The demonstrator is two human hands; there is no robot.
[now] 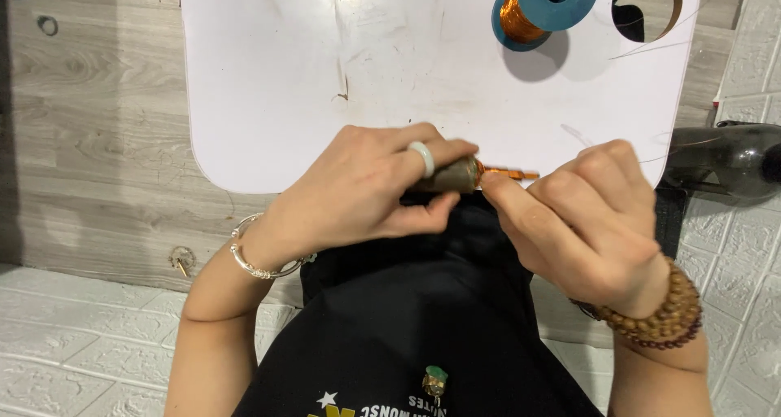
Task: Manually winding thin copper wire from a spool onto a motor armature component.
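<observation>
So from my feed, my left hand (366, 185) is wrapped around a small dark cylinder (452, 175), fingers and thumb closed on it, right at the near edge of the white tabletop (277, 75). There's a pale ring (422, 158) on one finger and a silver bangle (256, 262) on that wrist. My right hand (590, 218) is just to the right of the cylinder, fingertips pinched together on the bit of copper-coloured wire (511, 173) sticking out of the cylinder's end. That wrist has a brown bead bracelet (663, 315). Further back on the tabletop from the cylinder, off to the right, sits a blue spool (543, 8) wound with copper wire, and beside it there's a round hole (647, 6) cut through the tabletop. A dark rounded object (728, 161) sits past the tabletop's right edge; can't tell what it is.
</observation>
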